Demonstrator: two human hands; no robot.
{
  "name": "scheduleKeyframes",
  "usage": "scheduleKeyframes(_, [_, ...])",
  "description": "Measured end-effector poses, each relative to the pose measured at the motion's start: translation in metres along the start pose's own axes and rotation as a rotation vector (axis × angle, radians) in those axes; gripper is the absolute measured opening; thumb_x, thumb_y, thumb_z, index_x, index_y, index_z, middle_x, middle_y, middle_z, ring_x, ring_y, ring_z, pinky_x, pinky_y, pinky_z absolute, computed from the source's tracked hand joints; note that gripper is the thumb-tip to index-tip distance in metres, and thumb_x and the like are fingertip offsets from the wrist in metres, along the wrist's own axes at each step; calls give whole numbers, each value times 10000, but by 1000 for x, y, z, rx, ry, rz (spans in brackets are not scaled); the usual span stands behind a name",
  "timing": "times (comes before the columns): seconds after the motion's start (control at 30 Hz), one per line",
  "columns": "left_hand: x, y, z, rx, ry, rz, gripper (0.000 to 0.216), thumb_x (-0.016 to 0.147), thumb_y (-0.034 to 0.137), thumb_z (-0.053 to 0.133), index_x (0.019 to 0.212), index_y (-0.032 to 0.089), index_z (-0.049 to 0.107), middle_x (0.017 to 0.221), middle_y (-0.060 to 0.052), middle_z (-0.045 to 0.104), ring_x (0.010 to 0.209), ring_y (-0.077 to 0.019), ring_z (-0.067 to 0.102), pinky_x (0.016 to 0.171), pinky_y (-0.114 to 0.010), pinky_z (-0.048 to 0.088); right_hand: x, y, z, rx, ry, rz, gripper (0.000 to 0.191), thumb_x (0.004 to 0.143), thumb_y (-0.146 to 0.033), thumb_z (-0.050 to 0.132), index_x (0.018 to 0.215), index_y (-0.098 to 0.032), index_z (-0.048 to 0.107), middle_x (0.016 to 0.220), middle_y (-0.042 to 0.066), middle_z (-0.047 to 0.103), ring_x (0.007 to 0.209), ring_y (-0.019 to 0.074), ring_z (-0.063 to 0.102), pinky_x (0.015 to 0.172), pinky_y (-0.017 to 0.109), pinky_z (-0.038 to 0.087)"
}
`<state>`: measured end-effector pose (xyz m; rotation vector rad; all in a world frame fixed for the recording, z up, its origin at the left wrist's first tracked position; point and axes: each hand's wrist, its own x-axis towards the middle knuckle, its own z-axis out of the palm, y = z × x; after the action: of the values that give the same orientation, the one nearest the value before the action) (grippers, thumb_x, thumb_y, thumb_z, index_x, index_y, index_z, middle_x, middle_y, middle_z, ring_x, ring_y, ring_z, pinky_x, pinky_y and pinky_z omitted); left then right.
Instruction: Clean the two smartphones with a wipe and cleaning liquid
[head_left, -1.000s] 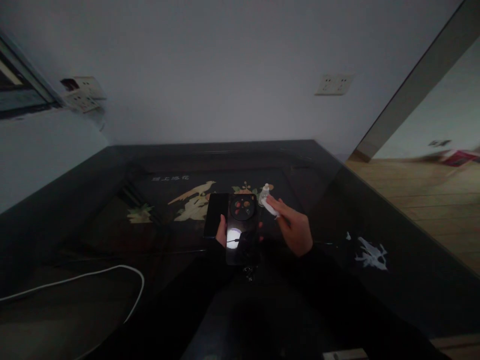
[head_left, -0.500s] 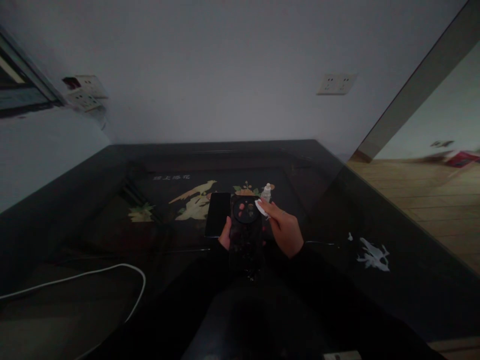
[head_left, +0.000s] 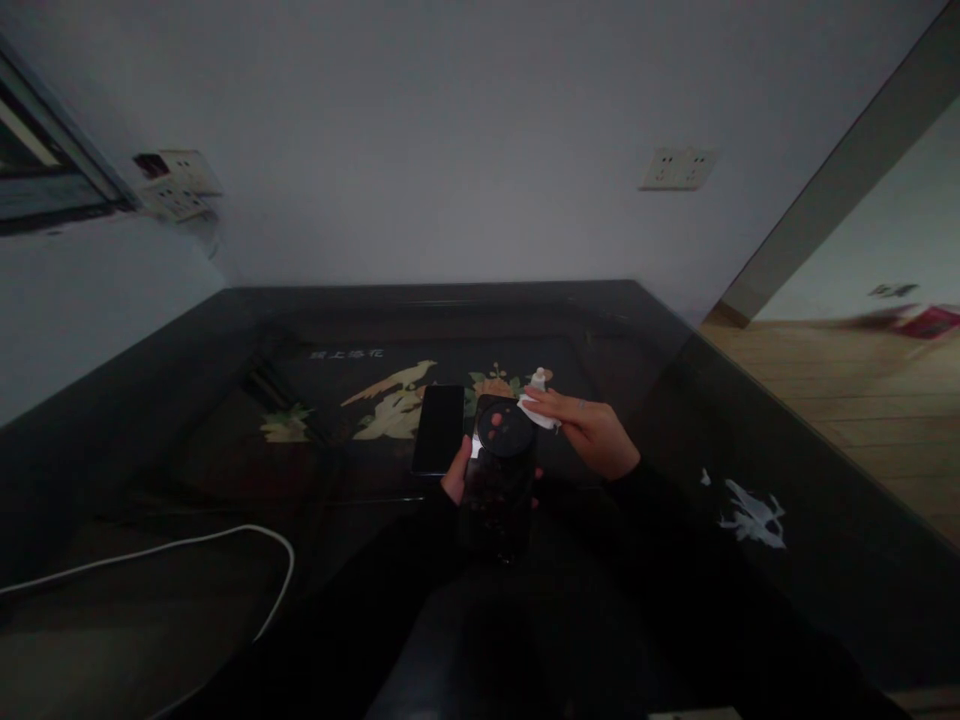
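Note:
In the head view, my left hand (head_left: pixel 457 472) grips a glossy black phone (head_left: pixel 498 500), its back with a large round camera ring turned up. I cannot tell whether it is a bare phone or one in a case. The thumb lies along its left edge, and fingertips show at the right edge. My right hand (head_left: pixel 596 435) pinches a white wipe (head_left: pixel 541 414) against the upper right of the camera ring. Just behind the wipe stands a small clear bottle (head_left: pixel 538 380) with a white top, partly hidden. Another black phone (head_left: pixel 439 430) lies flat beside my left thumb.
The dark tabletop (head_left: pixel 420 310) carries a bird-and-flower picture. A crumpled white tissue (head_left: pixel 754 515) lies at the right, with a small scrap (head_left: pixel 705 477) beside it. A white cable (head_left: pixel 187 543) curves across the left. Sockets (head_left: pixel 679 169) sit on the wall behind.
My right hand has shifted right and turned flatter, and more of the wipe shows. The held phone sits slightly further right, with a bright glint by my left thumb.

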<state>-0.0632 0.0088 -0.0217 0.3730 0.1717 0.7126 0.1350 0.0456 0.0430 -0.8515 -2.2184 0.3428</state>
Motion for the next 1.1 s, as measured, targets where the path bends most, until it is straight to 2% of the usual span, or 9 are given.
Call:
scheduleKeyframes(0.1, [-2,-3,3,-9,-24,-52,729,809,619,206,1205,72,482,1041,-194,621,952,-291,583,840,-451,367,6,-1,-4,17,-66,-28,455,809,-44,330,1159,-240,543,1214,-18,541,1152,113,473,1011,365,369])
scheduleKeyframes(0.33, [-4,-6,8,18,-35,-143,695,820,605,204,1221,103,468,1056,-171,619,961,-281,576,844,-450,357,30,-6,-15,82,-291,-101,423,820,-33,357,1110,-249,575,1218,-34,532,1142,106,481,1008,350,370])
scheduleKeyframes(0.47, [-1,-7,3,25,-81,-95,683,806,618,249,1163,103,520,1054,-179,621,957,-277,582,822,-444,382,38,-4,-22,79,-327,-109,439,807,-8,363,1086,-262,588,1180,-43,566,1114,96,506,978,327,401])
scheduleKeyframes(0.57, [1,-9,2,21,-83,-79,711,787,645,257,1155,98,523,1052,-178,622,954,-287,584,795,-446,403,41,-7,-20,10,-364,-143,422,802,1,376,1068,-239,600,1197,-20,556,1134,103,488,998,339,374])
scheduleKeyframes(0.7, [3,-10,1,46,-40,-61,814,754,695,213,1161,56,510,1000,-202,629,886,-319,598,762,-475,408,39,-20,-8,-130,-405,-271,334,817,-30,416,1041,-177,615,1216,39,545,1188,129,433,1032,351,325])
scheduleKeyframes(0.8, [4,-8,-1,62,23,0,826,774,675,125,1230,65,444,1004,-204,619,892,-337,590,778,-524,388,34,-29,-2,-231,-430,-380,292,818,-66,458,1048,-169,606,1223,46,544,1209,151,410,1051,376,291])
scheduleKeyframes(0.87, [5,-7,-2,58,46,16,835,777,663,67,1261,73,407,1003,-207,614,893,-348,588,787,-553,375,31,-31,-1,-288,-414,-407,292,822,-78,466,1067,-175,592,1232,40,537,1207,152,413,1047,374,300])
scheduleKeyframes(0.97, [7,-10,-2,6,96,14,855,778,663,67,1248,40,416,981,-224,616,882,-358,590,788,-567,371,27,-29,-1,-379,-283,-343,296,837,-75,436,1075,-171,585,1224,52,543,1178,152,450,1022,368,341])
scheduleKeyframes(1.1, [12,-14,1,-101,180,87,773,811,625,136,1257,60,417,1014,-194,619,957,-314,577,853,-494,383,21,-33,5,-449,-213,-306,291,846,-103,438,1097,-154,576,1213,69,552,1170,172,461,1024,387,341])
